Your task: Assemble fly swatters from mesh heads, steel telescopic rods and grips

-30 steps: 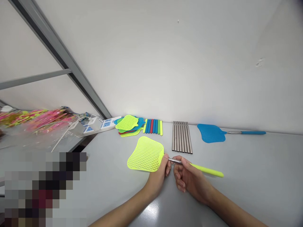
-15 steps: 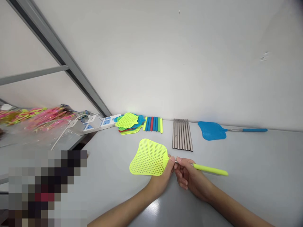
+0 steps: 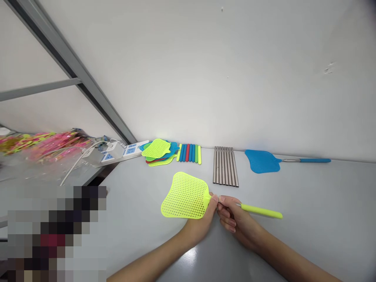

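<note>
A yellow-green fly swatter head (image 3: pixel 185 196), full of small holes, is pinched at its neck by my left hand (image 3: pixel 205 213). My right hand (image 3: pixel 235 217) closes on the metal rod just beside it, thumb and fingers nearly meeting those of the left. A yellow-green handle sleeve (image 3: pixel 261 211) sticks out to the right from under my right hand. Most of the metal rod is hidden by my fingers, so I cannot tell how the neck and rod meet. Behind my hands lies a row of metal tubes (image 3: pixel 225 167).
Stacked swatter heads (image 3: pixel 158 149) sit at the back left, beside a row of coloured handle sleeves (image 3: pixel 189 153). A blue fly swatter (image 3: pixel 262 161) lies back right, against the wall. Left are a power strip (image 3: pixel 131 150) with plugs and a bagged pink-yellow pile (image 3: pixel 58 145).
My right fingertips have shifted slightly around the rod, and the gap to my left thumb looks smaller. Both hands keep their hold. The view has moved a little.
</note>
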`<state>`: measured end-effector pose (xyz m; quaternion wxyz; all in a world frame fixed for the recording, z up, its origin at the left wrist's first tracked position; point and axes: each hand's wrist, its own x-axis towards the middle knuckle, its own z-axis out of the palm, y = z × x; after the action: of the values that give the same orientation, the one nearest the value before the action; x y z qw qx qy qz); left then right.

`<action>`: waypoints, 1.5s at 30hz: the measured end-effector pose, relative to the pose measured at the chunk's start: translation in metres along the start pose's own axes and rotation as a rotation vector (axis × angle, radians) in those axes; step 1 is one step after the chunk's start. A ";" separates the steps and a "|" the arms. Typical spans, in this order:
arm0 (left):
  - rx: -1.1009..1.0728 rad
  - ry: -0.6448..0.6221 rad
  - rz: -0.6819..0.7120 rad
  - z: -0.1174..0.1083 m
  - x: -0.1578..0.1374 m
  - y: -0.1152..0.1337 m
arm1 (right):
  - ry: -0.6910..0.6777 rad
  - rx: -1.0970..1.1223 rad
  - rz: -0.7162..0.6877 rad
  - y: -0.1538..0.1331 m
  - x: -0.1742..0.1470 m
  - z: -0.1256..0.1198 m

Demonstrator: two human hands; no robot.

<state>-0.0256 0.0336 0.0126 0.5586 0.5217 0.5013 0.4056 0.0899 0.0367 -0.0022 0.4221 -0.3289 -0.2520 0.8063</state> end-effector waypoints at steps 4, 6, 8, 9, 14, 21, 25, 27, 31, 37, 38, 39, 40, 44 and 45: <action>-0.037 -0.036 -0.016 0.002 -0.001 -0.001 | 0.022 0.020 -0.031 0.004 0.000 0.001; -0.050 -0.030 -0.019 0.003 -0.002 -0.002 | 0.027 0.026 -0.032 0.005 0.000 0.001; -0.051 -0.035 -0.026 0.003 -0.002 -0.003 | 0.025 0.030 -0.032 0.005 -0.001 0.000; -0.051 -0.038 -0.032 0.004 -0.002 -0.004 | 0.022 0.031 -0.033 0.005 -0.001 0.000; -0.161 -0.040 -0.075 0.006 -0.002 -0.008 | 0.010 0.033 -0.046 0.005 0.000 0.000; -0.319 -0.122 -0.153 0.007 -0.001 -0.011 | 0.014 0.024 -0.061 0.007 0.000 -0.003; -0.365 -0.118 -0.177 0.008 -0.002 -0.011 | 0.037 0.022 -0.061 0.007 -0.001 -0.003; -0.378 -0.115 -0.181 0.008 -0.002 -0.011 | 0.050 0.024 -0.062 0.006 -0.001 -0.002; -0.406 -0.108 -0.175 0.008 -0.002 -0.013 | 0.067 0.030 -0.057 0.006 -0.002 0.000; -0.370 -0.065 -0.186 0.010 -0.002 -0.013 | 0.074 0.047 -0.064 0.006 -0.001 0.002; -0.362 -0.053 -0.185 0.011 -0.002 -0.012 | 0.076 0.049 -0.066 0.006 -0.001 0.002; -0.358 -0.041 -0.181 0.011 -0.003 -0.012 | 0.078 0.050 -0.069 0.006 -0.001 0.002; -0.360 -0.030 -0.178 0.011 -0.003 -0.011 | 0.079 0.050 -0.072 0.006 -0.001 0.002; -0.390 -0.012 -0.178 0.011 -0.002 -0.014 | 0.083 0.054 -0.086 0.008 0.000 0.001; -0.393 -0.011 -0.175 0.011 -0.002 -0.015 | 0.083 0.055 -0.087 0.008 0.001 0.001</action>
<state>-0.0162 0.0280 -0.0023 0.6853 0.3597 0.4529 0.4426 0.0847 0.0328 -0.0076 0.4759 -0.3391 -0.2261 0.7794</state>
